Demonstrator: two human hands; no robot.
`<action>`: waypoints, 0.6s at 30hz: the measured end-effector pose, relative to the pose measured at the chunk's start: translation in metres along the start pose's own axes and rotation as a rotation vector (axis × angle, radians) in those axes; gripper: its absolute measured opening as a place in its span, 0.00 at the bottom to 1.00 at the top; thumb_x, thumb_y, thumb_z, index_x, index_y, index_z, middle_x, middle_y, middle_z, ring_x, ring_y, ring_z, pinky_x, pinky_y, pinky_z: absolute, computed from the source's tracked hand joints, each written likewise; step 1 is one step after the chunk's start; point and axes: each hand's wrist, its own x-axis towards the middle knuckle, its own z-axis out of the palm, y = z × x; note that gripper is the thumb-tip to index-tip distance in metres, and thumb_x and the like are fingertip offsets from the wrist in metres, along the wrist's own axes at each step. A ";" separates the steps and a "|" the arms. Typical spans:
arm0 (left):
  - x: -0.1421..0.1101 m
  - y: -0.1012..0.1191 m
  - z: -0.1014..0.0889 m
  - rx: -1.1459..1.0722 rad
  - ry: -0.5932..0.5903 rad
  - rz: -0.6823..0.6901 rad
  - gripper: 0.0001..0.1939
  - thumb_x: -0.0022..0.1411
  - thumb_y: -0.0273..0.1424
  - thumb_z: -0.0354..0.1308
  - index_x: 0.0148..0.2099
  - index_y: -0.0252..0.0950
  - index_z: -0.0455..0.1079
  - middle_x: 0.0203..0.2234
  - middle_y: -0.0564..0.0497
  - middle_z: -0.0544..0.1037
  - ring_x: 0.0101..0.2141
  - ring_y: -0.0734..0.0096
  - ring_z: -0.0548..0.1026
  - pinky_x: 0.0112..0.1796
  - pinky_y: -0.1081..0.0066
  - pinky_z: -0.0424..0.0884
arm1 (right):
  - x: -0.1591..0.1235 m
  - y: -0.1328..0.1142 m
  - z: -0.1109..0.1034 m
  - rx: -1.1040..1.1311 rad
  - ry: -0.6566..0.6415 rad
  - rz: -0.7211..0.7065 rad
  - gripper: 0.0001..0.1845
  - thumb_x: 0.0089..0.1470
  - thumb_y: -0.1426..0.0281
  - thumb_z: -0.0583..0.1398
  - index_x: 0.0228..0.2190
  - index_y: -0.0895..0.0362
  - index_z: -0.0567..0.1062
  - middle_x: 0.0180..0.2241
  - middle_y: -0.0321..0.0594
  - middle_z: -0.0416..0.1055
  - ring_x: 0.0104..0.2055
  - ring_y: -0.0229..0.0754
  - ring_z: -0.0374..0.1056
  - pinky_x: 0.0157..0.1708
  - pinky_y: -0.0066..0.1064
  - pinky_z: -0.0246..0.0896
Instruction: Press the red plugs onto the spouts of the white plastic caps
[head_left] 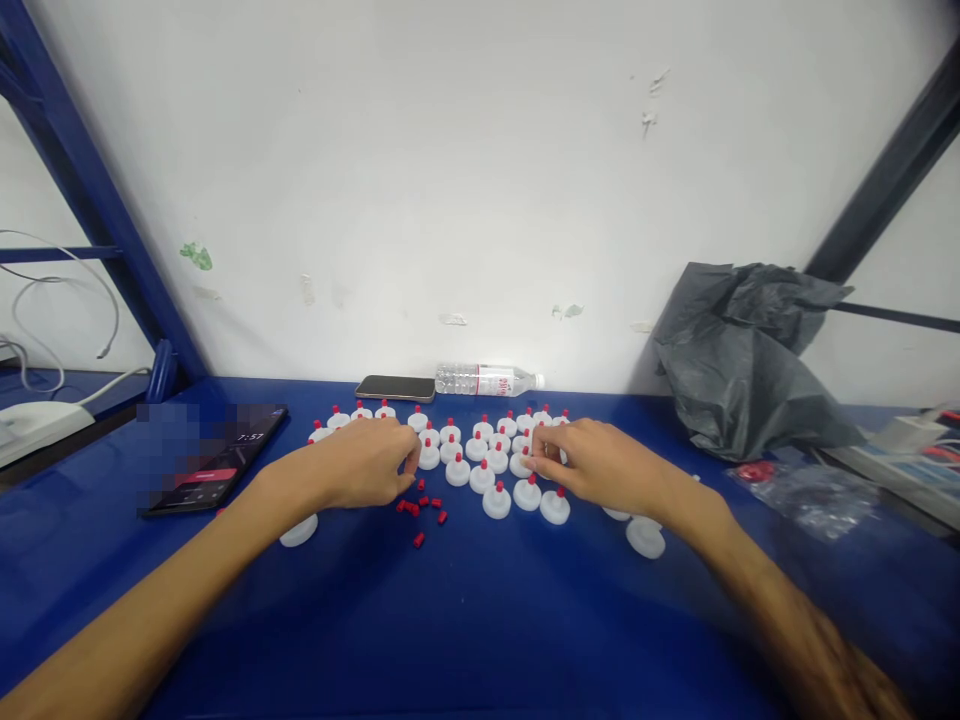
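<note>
My left hand (373,462) hovers by a small pile of loose red caps (411,508), its fingers curled in a pinch; anything between the fingertips is hidden. To the right, my right hand (581,455) has its thumb and fingers bent round the top of a white round lid with a red cap (520,463). Many more white lids with red caps on their nozzles (496,501) stand upright in a cluster between and behind both hands. A white lid (300,531) lies beneath my left wrist, and another white lid (646,538) sits below my right forearm.
A clear plastic bottle (487,380) lies along the wall beside a phone (395,388). Another phone (221,460) with a lit screen rests at left. On the right are a grey plastic bag (750,360) and a clear bag (821,498). A white power strip (37,430) stands far left.
</note>
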 end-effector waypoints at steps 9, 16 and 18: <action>0.000 0.008 -0.010 -0.082 0.120 -0.017 0.07 0.60 0.27 0.54 0.33 0.40 0.73 0.27 0.52 0.81 0.28 0.64 0.76 0.28 0.69 0.59 | -0.038 0.059 -0.047 -0.010 0.240 0.375 0.16 0.59 0.54 0.58 0.40 0.50 0.80 0.34 0.37 0.81 0.34 0.44 0.75 0.33 0.32 0.63; 0.008 0.005 -0.006 -0.036 0.245 0.048 0.10 0.62 0.25 0.52 0.41 0.42 0.74 0.35 0.52 0.83 0.36 0.58 0.80 0.32 0.67 0.62 | -0.075 0.095 -0.022 0.124 0.150 0.532 0.17 0.55 0.56 0.61 0.41 0.50 0.83 0.36 0.43 0.83 0.36 0.51 0.78 0.40 0.40 0.70; 0.010 0.006 -0.002 -0.021 0.301 0.085 0.12 0.64 0.25 0.52 0.45 0.42 0.74 0.38 0.51 0.83 0.38 0.59 0.80 0.33 0.67 0.64 | -0.074 0.094 -0.011 0.155 0.144 0.508 0.15 0.55 0.58 0.61 0.40 0.50 0.83 0.36 0.46 0.83 0.37 0.53 0.79 0.38 0.41 0.71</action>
